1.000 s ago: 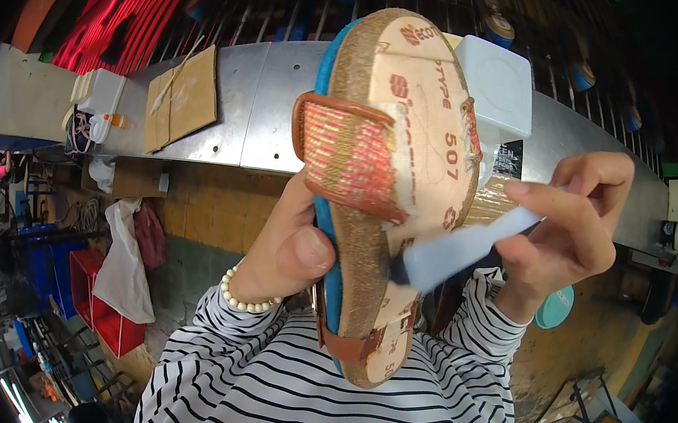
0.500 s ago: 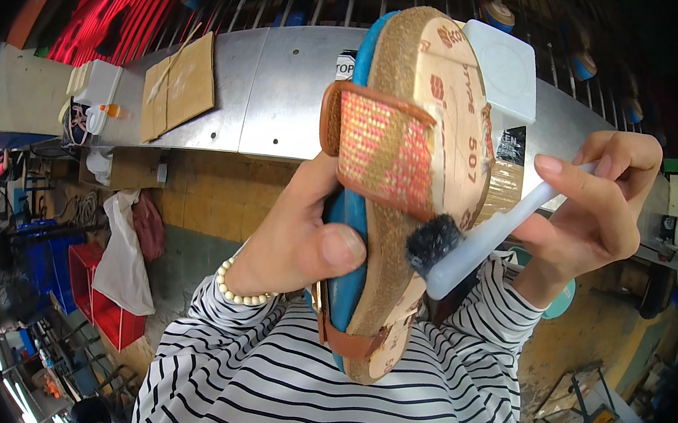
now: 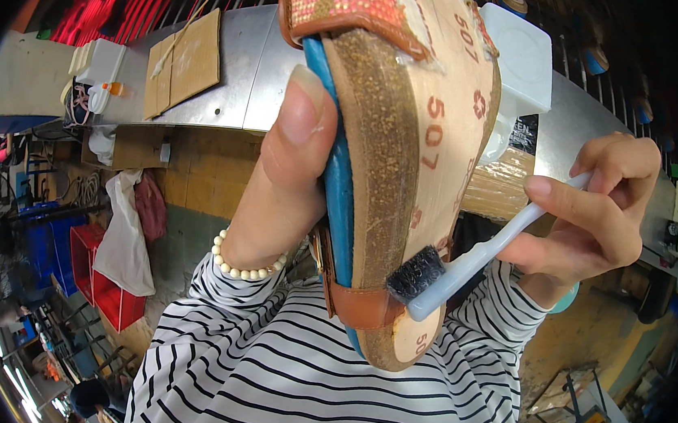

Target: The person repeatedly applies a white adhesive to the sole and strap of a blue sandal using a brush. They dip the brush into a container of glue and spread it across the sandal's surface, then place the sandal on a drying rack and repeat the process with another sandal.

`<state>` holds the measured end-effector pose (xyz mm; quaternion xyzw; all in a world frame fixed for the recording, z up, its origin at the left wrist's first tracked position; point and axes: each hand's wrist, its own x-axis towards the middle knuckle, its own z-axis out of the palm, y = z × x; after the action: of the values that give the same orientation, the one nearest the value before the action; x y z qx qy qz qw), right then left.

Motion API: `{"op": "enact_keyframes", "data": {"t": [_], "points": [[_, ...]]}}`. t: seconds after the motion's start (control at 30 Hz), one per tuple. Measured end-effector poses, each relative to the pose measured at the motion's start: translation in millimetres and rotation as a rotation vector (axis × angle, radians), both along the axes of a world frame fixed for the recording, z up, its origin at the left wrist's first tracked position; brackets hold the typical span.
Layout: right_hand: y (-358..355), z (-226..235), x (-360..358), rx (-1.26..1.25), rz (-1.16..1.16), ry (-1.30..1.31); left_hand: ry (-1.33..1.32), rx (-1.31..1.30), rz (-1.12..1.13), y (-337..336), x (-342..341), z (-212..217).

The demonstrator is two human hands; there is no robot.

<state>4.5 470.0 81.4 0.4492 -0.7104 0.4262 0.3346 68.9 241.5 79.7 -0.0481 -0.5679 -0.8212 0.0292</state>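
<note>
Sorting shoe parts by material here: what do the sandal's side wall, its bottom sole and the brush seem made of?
The sandal's side wall looks like cork: brown, speckled, grainy. The blue bottom sole seems smooth rubber or foam; hard to tell which. The brush has a translucent white handle, likely plastic, and dark matte bristles, probably synthetic.

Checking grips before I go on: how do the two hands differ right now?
The left hand wraps the sandal from the side, thumb pressed on its blue edge; the right hand pinches the white brush in its fingertips. The left wrist has a bead bracelet; the right has none. Both sleeves are striped.
</note>
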Motion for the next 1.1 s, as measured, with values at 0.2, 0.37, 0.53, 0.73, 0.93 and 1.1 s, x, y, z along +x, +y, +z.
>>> {"op": "enact_keyframes", "data": {"t": [0.2,0.37,0.53,0.73,0.93,1.1], "points": [[5,2,-3,0.049,0.033,0.075,0.181,-0.012,0.126,-3,-22,-11],[4,2,0,0.01,0.08,0.037,0.21,-0.003,0.18,-7,-27,-16],[-3,-1,9,-0.008,-0.196,-0.154,0.228,0.009,0.216,-11,-29,-17],[1,-14,17,-0.073,0.042,-0.213,0.247,0.046,0.261,-21,-32,-24],[40,-39,17,0.111,-0.672,-0.35,0.29,0.114,0.336,-49,-28,-24],[56,-75,18,0.477,-0.903,-0.304,0.331,0.127,0.403,-60,-30,-24]]}}
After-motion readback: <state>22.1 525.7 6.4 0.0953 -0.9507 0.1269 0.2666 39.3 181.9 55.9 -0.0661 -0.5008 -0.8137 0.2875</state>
